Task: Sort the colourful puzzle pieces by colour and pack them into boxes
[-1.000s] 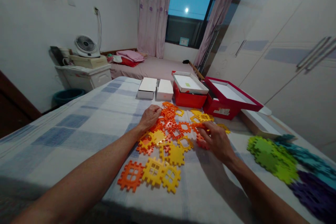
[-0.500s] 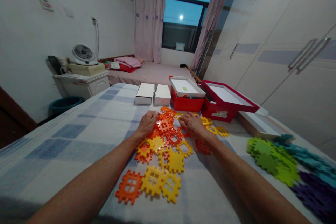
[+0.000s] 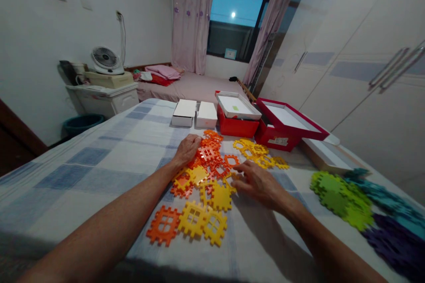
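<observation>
A loose heap of orange interlocking plastic tiles [image 3: 209,152] lies on the cloth. My left hand [image 3: 188,149] rests against its left edge, with bent fingers whose tips are hidden among the tiles. At the heap's right side, my right hand [image 3: 259,181] hovers low, thumb and fingers apart, by a yellow frame tile [image 3: 229,179] that it partly covers. A solid yellow tile [image 3: 221,196] lies just left of it. Closer to me are an orange window tile [image 3: 164,225] and two yellow window tiles [image 3: 192,219]. A separate cluster of yellow tiles [image 3: 255,152] lies beyond my right hand.
Green tiles [image 3: 341,199], teal tiles [image 3: 388,199] and dark purple tiles [image 3: 398,245] are piled at the right. Two white boxes [image 3: 184,112], a red box [image 3: 235,127] and a dark red box [image 3: 279,137] stand along the far edge of the checked cloth [image 3: 89,157].
My right hand has drawn back toward me from the far yellow tiles, which now form a clearer cluster to the right. My left hand has stayed by the orange heap.
</observation>
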